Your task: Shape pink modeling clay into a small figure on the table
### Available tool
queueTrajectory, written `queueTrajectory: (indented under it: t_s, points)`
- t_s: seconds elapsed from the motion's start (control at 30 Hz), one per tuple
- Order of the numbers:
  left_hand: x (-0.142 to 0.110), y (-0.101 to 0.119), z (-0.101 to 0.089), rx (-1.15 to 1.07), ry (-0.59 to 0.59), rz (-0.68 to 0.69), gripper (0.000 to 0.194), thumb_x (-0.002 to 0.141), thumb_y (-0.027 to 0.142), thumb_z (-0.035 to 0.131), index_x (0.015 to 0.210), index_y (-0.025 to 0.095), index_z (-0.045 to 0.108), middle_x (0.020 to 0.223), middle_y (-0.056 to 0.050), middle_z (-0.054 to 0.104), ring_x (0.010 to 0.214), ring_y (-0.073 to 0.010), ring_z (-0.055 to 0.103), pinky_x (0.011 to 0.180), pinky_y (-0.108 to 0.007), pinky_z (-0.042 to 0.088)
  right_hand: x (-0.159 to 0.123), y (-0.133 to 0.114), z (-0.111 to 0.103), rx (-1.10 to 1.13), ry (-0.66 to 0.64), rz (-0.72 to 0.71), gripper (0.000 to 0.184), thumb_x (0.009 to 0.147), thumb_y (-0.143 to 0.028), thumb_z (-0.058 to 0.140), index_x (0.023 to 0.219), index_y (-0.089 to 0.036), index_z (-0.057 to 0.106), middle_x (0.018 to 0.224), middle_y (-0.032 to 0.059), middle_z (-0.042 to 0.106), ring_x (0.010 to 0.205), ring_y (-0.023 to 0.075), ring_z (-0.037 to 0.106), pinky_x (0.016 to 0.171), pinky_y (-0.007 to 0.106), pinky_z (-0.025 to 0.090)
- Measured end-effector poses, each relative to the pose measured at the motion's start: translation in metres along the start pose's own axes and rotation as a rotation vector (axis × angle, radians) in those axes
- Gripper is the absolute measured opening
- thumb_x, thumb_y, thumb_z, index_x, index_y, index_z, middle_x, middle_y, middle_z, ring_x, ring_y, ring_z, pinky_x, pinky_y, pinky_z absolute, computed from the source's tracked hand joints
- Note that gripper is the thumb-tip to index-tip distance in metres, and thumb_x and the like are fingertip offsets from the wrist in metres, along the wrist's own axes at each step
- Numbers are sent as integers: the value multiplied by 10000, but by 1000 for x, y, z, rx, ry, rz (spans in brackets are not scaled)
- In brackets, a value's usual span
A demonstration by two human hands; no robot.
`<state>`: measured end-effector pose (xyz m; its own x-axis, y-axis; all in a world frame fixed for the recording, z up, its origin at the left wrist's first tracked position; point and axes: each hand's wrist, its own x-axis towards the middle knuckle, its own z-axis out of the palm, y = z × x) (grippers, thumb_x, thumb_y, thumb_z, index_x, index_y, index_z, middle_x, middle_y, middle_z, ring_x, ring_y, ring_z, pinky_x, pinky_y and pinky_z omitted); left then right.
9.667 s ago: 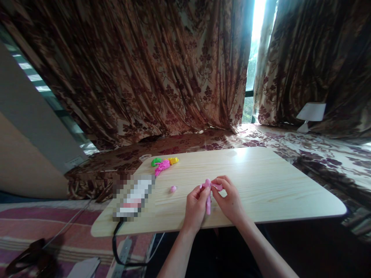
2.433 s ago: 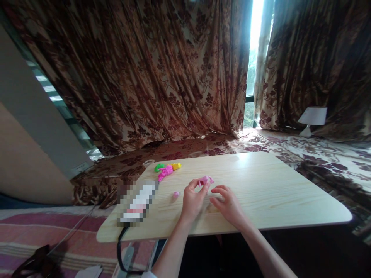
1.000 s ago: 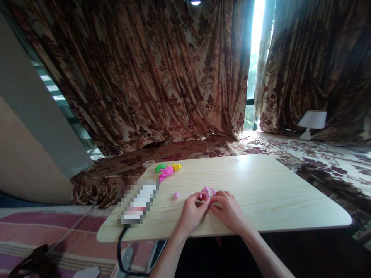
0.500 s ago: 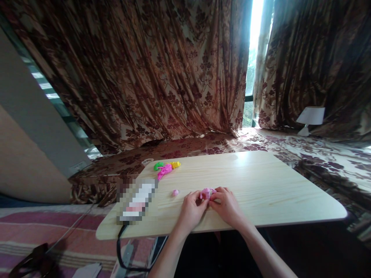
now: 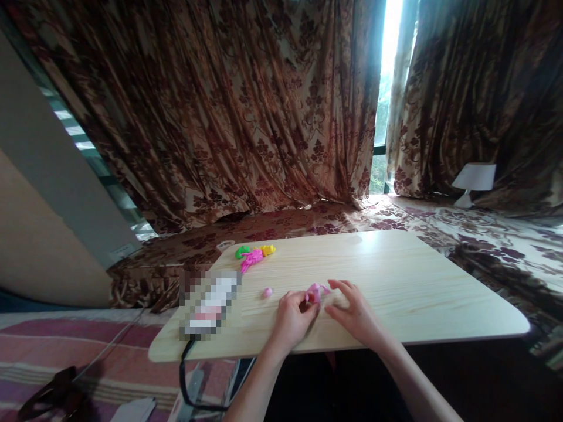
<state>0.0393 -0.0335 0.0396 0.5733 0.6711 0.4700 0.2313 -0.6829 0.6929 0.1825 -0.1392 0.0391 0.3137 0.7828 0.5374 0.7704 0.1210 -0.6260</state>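
My left hand point(image 5: 295, 315) pinches a light pink, wrinkled, soft lump point(image 5: 314, 292) between thumb and fingers, close to the table's near edge. A thin, pointed end of the lump sticks out to the right. Just right of it, my right hand point(image 5: 352, 310) is open, thumb and fingers spread, apart from the lump. A small pale pink ball point(image 5: 268, 292) lies on the table to the left of my left hand. Whether the lump is clay or a crumpled wrapper I cannot make out.
On the pale wooden table point(image 5: 422, 293), a green lump point(image 5: 241, 252), a bright pink crumpled bundle point(image 5: 252, 258) and a yellow lump point(image 5: 268, 251) lie at the far left. A blurred-out object point(image 5: 213, 302) with a black strap sits nearer. A white lamp point(image 5: 475, 177) stands beyond.
My right hand has let go of the pink lump, moved slightly right and spread its fingers. My left hand keeps hold of the lump.
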Motion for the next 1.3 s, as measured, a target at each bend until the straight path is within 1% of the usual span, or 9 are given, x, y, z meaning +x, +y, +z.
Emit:
queueTrajectory:
  t_s: [0.1, 0.2, 0.3, 0.4, 0.53, 0.73, 0.93, 1.13, 1.3]
  points:
    - [1, 4, -2, 6, 0, 16, 56, 697, 242, 643, 704, 199, 678, 686, -31, 653, 724, -202, 570, 679, -289, 424, 15, -8, 1, 34, -51, -48, 320, 764, -205, 632, 1081, -230, 600, 1048, 50, 608, 1005, 210, 540, 885, 328, 415]
    - [1, 7, -4, 17, 0, 27, 62, 689, 256, 652, 699, 205, 685, 665, -30, 655, 721, -210, 573, 682, -296, 425, 29, -12, 2, 47, -107, -65, 82, 774, -211, 624, 843, -219, 667, 892, 31, 646, 911, 200, 570, 826, 301, 426]
    - [0, 8, -5, 38, -7, 40, 88, 692, 266, 654, 750, 208, 686, 700, -31, 653, 747, -211, 568, 706, -301, 421, 35, -12, 0, 53, -143, -48, 67, 778, -197, 607, 749, -209, 666, 785, 14, 658, 828, 191, 585, 761, 279, 432]
    - [-2, 8, -6, 72, -17, 53, 96, 723, 276, 632, 778, 212, 677, 739, -34, 636, 779, -209, 555, 716, -300, 411, 35, -11, -2, 68, -164, -24, 96, 791, -195, 579, 796, -209, 674, 760, -3, 670, 755, 170, 595, 711, 255, 432]
    - [-3, 4, -7, 120, -33, 69, 90, 750, 276, 611, 730, 226, 683, 738, -32, 612, 797, -205, 539, 716, -295, 398, 33, -12, -2, 89, -179, 2, 98, 785, -211, 568, 784, -196, 665, 717, -18, 666, 693, 156, 598, 653, 234, 431]
    - [-1, -4, -5, 186, -31, 69, 78, 728, 262, 638, 670, 223, 671, 689, -17, 583, 775, -198, 519, 710, -295, 378, 30, -11, 4, 105, -173, 31, 126, 738, -180, 591, 848, -202, 648, 780, -4, 676, 722, 167, 606, 676, 246, 443]
    - [-5, -2, -8, 231, -28, 69, 61, 723, 250, 632, 676, 214, 646, 702, -20, 580, 782, -202, 519, 716, -300, 374, 26, -12, 14, 129, -147, 43, 125, 780, -213, 569, 884, -206, 638, 791, 2, 670, 731, 169, 614, 670, 255, 457]
    - [-6, 2, -13, 261, -30, 66, 63, 705, 268, 643, 732, 214, 629, 731, -21, 590, 786, -208, 527, 712, -300, 382, 23, -3, 19, 189, -134, 29, 432, 767, -194, 602, 1190, -234, 527, 962, 22, 675, 842, 176, 633, 758, 283, 487]
    - [-6, 3, -12, 286, -29, 60, 76, 709, 284, 639, 741, 215, 629, 734, -21, 585, 790, -210, 528, 720, -303, 383, 18, 9, 18, 200, -107, 12, 476, 723, -146, 631, 1186, -217, 545, 1102, 59, 635, 975, 216, 592, 856, 337, 458]
